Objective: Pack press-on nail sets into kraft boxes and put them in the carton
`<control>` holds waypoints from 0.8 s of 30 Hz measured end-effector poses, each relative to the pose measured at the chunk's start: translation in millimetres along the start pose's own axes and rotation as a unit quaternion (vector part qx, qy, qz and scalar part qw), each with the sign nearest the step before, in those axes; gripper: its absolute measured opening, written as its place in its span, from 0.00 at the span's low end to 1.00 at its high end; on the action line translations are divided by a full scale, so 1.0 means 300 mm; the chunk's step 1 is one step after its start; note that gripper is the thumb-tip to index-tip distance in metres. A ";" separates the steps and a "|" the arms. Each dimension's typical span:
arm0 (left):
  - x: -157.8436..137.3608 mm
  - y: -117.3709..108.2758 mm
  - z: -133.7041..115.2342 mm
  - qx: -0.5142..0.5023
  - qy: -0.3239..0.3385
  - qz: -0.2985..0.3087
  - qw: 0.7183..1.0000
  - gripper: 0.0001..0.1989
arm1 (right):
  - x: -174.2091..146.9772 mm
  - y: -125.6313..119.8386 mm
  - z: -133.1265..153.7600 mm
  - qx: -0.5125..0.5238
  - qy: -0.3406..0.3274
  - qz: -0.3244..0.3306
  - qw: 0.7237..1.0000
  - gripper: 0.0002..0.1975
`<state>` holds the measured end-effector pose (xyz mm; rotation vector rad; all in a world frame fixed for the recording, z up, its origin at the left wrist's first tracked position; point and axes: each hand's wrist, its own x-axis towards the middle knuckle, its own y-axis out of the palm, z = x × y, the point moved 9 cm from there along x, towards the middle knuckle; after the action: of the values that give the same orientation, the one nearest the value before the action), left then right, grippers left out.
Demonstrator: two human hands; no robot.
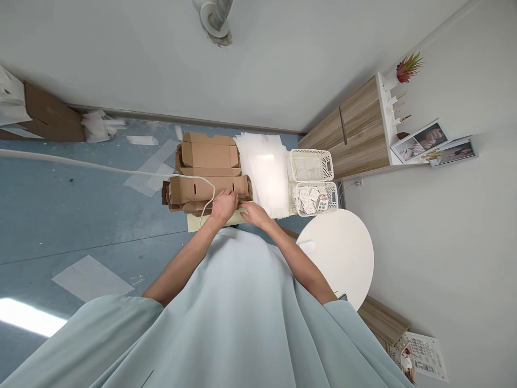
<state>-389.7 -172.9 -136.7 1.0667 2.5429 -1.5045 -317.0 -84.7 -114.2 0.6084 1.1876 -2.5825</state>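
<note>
A stack of flat brown cardboard boxes (212, 188) with cut slots and folded flaps lies in front of me. My left hand (225, 206) is closed over the front right edge of the top cardboard box, its fingers curled and partly hidden. Beside it, my right hand (255, 214) pinches the same corner, fingertips close to the left hand's. Exactly which flap lies between the fingers is too small to make out. A white cable (169, 175) runs across the cardboard and bends down near my left wrist.
White foam sheets (266, 172) are piled right of the cardboard. Past them stand two white baskets, one holding clear packets (309, 168), the other printed cards (311, 200). A round white table (343, 253) is at right, a wooden cabinet (351, 129) behind. Sheets (92, 277) litter the blue floor.
</note>
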 end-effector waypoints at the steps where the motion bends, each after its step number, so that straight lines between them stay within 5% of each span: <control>1: 0.002 -0.002 -0.011 0.011 -0.001 0.003 1.000 0.22 | 0.001 0.008 0.002 -0.009 0.003 0.003 1.000 0.17; 9: 0.023 -0.008 -0.057 0.066 -0.022 0.044 0.997 0.21 | 0.001 0.070 -0.017 -0.117 0.077 0.129 0.982 0.25; 13: 0.014 -0.066 -0.098 0.058 -0.015 0.008 0.998 0.20 | 0.009 0.080 -0.028 -0.130 0.101 0.152 0.975 0.25; 18: -0.003 -0.251 -0.197 -0.003 0.029 -0.128 0.991 0.21 | 0.022 0.096 -0.040 -0.096 0.111 0.152 0.977 0.24; 24: -0.044 -0.532 -0.386 -0.084 0.140 -0.280 0.946 0.20 | 0.003 0.086 -0.024 0.059 0.051 0.086 0.993 0.24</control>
<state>-429.6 -140.0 54.0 0.5927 3.3101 -1.2393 -306.2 -95.8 -136.0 0.8392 0.9698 -2.5129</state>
